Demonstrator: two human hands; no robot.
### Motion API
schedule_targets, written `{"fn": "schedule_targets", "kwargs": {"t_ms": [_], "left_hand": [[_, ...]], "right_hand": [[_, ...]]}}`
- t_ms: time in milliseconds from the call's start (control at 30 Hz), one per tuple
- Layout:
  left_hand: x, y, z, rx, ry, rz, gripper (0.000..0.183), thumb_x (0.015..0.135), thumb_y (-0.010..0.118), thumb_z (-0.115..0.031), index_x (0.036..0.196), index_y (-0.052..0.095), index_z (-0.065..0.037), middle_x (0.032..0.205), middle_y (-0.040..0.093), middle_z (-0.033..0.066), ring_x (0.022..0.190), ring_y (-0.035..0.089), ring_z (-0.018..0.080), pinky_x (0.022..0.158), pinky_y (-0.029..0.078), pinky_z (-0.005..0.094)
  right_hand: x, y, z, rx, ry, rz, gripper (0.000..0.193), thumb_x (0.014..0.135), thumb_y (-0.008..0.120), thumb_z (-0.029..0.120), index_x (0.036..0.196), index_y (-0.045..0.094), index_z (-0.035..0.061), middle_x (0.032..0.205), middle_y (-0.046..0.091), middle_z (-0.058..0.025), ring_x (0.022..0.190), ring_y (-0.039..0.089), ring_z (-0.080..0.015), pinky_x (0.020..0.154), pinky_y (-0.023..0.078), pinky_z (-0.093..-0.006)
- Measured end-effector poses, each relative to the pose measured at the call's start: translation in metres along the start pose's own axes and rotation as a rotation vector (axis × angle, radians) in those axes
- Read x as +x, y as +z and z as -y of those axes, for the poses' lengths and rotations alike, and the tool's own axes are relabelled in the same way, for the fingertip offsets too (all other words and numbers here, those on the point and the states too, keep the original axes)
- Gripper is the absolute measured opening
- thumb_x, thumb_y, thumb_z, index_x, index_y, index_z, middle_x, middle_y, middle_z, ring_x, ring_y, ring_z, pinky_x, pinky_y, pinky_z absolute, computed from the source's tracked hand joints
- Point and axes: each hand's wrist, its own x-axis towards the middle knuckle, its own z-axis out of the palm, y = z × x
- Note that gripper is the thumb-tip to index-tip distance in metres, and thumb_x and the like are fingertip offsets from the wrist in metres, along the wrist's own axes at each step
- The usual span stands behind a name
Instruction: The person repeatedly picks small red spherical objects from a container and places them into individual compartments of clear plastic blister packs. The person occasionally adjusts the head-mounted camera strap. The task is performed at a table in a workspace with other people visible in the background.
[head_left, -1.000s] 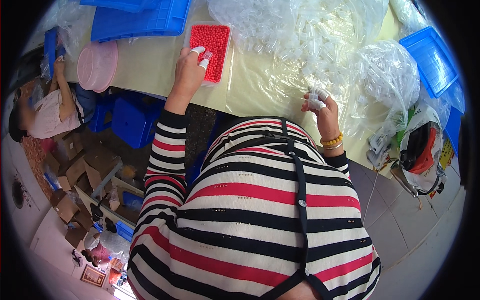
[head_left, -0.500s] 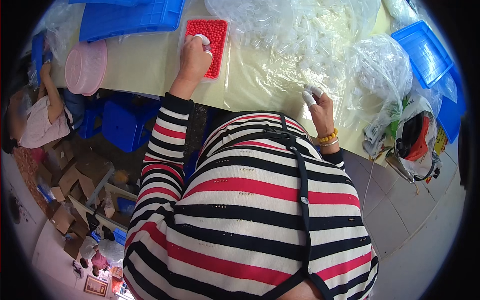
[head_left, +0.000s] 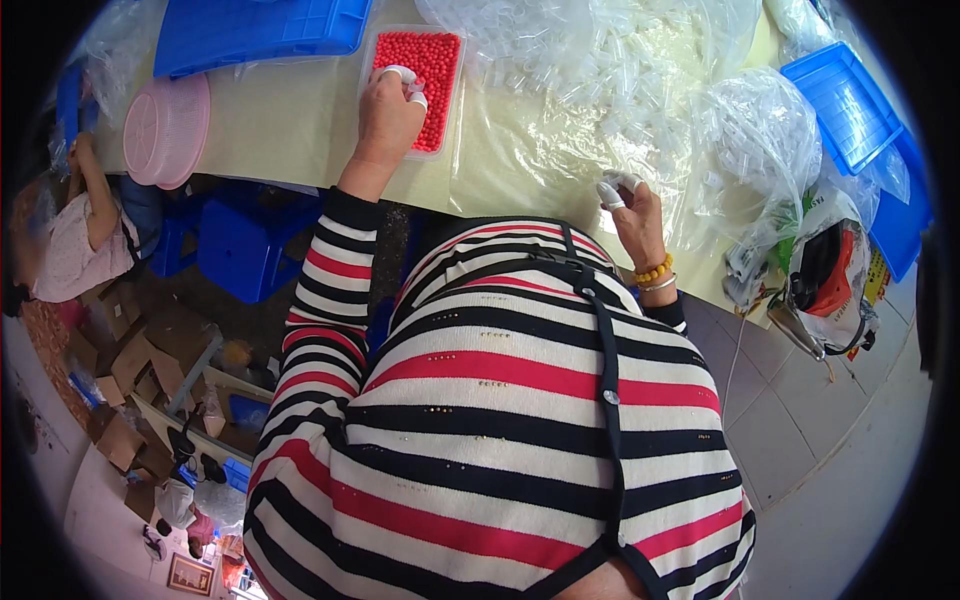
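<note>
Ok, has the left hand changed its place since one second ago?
Yes. Judged against the tray of red beads, the left hand has shifted rightward and slightly farther over it.

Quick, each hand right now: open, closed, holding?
Left hand: fingers curled at the red beads; whether closed or holding, can't tell.
Right hand: fingers curled; open or holding, can't tell.

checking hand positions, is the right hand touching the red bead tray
Apart: the head view shows a wide gap between the right hand and the bead tray.
</note>
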Motion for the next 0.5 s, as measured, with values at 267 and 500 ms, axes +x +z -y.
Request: {"fn": "schedule_targets", "kwargs": {"t_ms": [267,500], "left_hand": [[-0.005,-0.004,-0.002,-0.05,0.003,0.004,0.026,0.074,0.068,0.0,0.101,0.066,0.001,0.087,0.062,0.0118,0.071,0.063,0.0201,0.068,0.052,0.0306],[-0.006,-0.002,-0.005,-0.041,0.057,-0.069,0.024,0.076,0.067,0.0,0.1,0.066,0.0,0.085,0.061,0.0102,0.066,0.06,0.0182,0.064,0.05,0.029]], "right_hand": [[0.002,0.001,0.002,-0.16,-0.023,0.01,0.024,0.086,0.068,0.012,0.101,0.064,-0.0062,0.09,0.066,-0.0079,0.081,0.06,-0.0099,0.072,0.049,-0.0229],[0.0,0.0,0.011,-0.254,-0.075,0.008,0.026,0.085,0.068,0.013,0.103,0.063,-0.006,0.087,0.066,-0.0077,0.079,0.061,-0.0101,0.072,0.049,-0.0236]]}}
